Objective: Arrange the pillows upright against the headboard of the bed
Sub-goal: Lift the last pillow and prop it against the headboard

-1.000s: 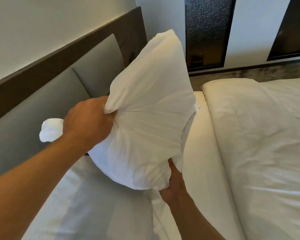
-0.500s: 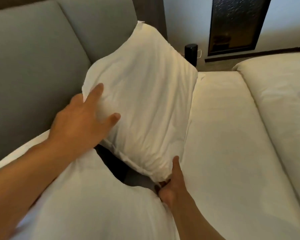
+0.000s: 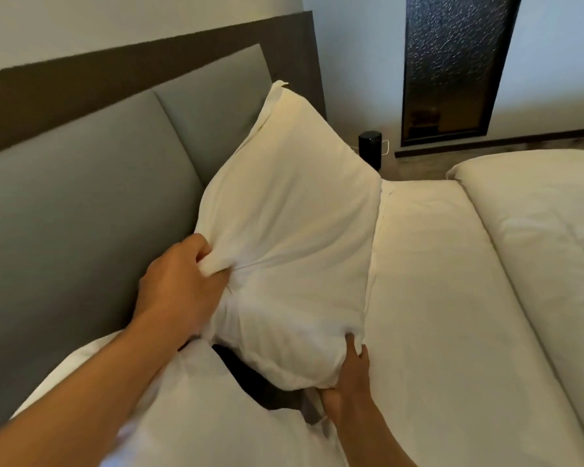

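Observation:
A white pillow (image 3: 294, 237) stands tilted on the bed, its top corner leaning against the grey padded headboard (image 3: 91, 203). My left hand (image 3: 179, 284) pinches a bunch of the pillow's cover at its left edge. My right hand (image 3: 348, 396) grips the pillow's bottom corner from below. A second white pillow (image 3: 196, 412) lies in the foreground under my left forearm, close to the headboard. A dark gap shows between the two pillows.
The white sheet (image 3: 429, 315) covers the mattress to the right. A folded white duvet (image 3: 547, 237) lies along the far right. A small black cylinder (image 3: 371, 146) stands on the floor beyond the bed's corner, below a dark textured wall panel (image 3: 452, 62).
My left hand went from lying flat on the pillow to pinching its cover at the left edge. The pillow has settled lower and nearer the headboard. My right hand stays at the bottom corner.

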